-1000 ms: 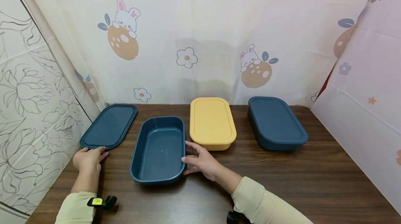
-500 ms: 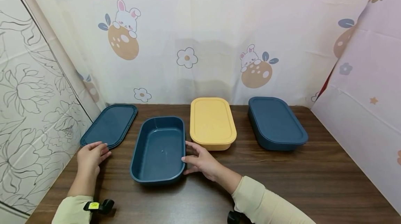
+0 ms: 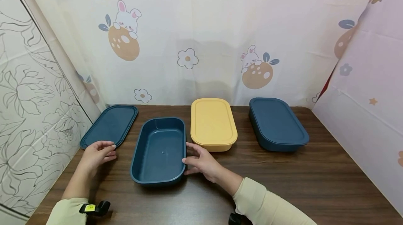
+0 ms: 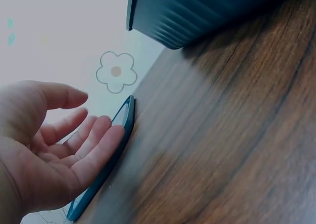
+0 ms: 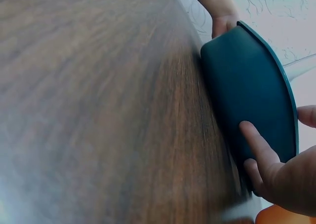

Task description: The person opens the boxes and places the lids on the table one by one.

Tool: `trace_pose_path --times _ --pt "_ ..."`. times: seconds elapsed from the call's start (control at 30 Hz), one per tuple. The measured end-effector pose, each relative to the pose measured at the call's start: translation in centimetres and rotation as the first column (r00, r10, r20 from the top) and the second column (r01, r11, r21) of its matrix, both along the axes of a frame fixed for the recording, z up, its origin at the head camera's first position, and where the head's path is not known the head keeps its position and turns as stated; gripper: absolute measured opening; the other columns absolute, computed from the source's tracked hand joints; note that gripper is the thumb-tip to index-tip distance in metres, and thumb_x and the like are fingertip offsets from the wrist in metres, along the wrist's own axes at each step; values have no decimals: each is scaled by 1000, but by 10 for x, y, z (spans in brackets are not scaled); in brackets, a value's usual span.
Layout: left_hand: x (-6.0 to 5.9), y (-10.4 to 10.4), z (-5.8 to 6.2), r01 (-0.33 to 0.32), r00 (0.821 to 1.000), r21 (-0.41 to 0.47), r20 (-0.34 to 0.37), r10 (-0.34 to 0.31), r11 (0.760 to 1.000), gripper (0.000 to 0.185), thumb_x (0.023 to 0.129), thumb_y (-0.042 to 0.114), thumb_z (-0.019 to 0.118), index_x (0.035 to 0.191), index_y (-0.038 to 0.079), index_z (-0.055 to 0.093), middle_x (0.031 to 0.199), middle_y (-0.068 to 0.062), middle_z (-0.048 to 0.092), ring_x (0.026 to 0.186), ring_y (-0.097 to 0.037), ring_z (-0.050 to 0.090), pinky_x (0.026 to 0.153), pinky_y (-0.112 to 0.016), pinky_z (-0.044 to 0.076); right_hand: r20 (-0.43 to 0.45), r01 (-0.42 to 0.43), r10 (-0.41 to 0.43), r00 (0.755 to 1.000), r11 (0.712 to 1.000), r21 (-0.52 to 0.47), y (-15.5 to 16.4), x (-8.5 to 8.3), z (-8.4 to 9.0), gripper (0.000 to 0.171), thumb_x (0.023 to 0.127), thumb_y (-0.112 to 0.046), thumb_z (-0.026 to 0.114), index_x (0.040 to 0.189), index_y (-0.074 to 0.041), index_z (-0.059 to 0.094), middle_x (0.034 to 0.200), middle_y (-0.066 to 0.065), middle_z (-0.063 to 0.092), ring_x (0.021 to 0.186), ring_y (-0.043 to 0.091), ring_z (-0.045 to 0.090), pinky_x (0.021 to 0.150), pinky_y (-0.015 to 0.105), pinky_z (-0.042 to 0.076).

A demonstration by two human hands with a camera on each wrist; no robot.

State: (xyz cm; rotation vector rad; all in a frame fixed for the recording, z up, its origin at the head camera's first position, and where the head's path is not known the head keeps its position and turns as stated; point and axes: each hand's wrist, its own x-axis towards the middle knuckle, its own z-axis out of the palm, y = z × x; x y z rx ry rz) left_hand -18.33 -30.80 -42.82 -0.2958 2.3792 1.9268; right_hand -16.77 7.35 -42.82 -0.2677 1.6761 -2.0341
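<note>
Dark-blue lid (image 3: 110, 125) lies flat on the counter (image 3: 315, 183), long axis running away toward the backdrop, its near end under the left hand (image 3: 98, 151), whose fingers are loosely open. Right hand (image 3: 201, 162) grips the open blue container (image 3: 158, 149) beside it.

Head view's bright and evenly lit, soft shadows under the boxes, edges bowed a bit. Both wrist views are dimmer, with blurry wood grain up close.

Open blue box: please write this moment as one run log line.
right hand: holds open blue box | left hand: touches blue lid
</note>
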Motion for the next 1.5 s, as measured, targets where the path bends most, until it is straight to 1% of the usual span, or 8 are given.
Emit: trace_pose_path --times 0.17,0.27,0.4,0.57,0.77,0.93,1.23,1.5 --pt "6 7 2 95 994 -41 -55 -97 995 44 98 12 60 125 -18 45 103 -10 60 86 -14 66 78 -33 57 -13 33 -33 999 999 1 0 5 2 70 90 0 66 150 0 31 142 27 42 115 39 57 76 48 57" --pt "11 14 3 128 990 -16 -65 -129 992 44 97 12 62 124 -18 46 105 -13 60 88 -16 66 78 -35 57 -36 48 -47 998 999 10 0 8 3 69 89 2 66 149 0 32 142 27 43 115 39 57 78 48 56" --pt "21 23 5 169 985 36 -51 -167 985 45 97 12 62 126 -17 45 110 -15 59 92 -16 66 79 -38 57 -58 64 -63 996 998 14 0 13 4 67 87 5 66 147 3 35 139 28 45 113 39 58 79 49 56" --pt "30 36 7 237 971 87 -46 -234 968 52 97 13 61 135 -15 39 119 -19 55 97 -15 65 80 -42 57 -77 85 -84 994 996 17 -1 19 6 65 86 7 66 144 6 37 136 30 46 112 40 58 78 47 57" --pt "37 51 9 302 953 62 -15 -302 951 63 94 13 66 143 -10 34 137 -30 44 105 -19 62 81 -42 57 -93 100 -97 991 994 30 -1 20 5 66 86 9 67 145 6 37 137 30 46 114 42 57 77 44 58" --pt "38 57 10 316 949 67 -27 -315 946 68 92 11 68 146 -8 31 142 -32 39 113 -28 59 81 -42 56 -108 99 -95 990 995 32 -3 19 5 69 87 8 66 147 3 34 139 28 45 115 41 56 78 44 57" --pt "38 50 9 299 954 101 -62 -294 949 65 94 8 65 146 -11 31 143 -32 38 99 -15 65 77 -40 58 -122 91 -83 989 994 64 -13 13 6 68 86 8 67 147 1 36 137 26 46 114 38 56 78 45 57" --pt "34 43 11 305 952 89 -61 -300 948 65 94 6 63 146 -12 29 142 -29 41 96 -14 65 76 -38 58 -124 74 -63 990 993 92 -23 8 10 69 86 10 66 147 4 35 136 27 46 111 39 58 76 48 57"
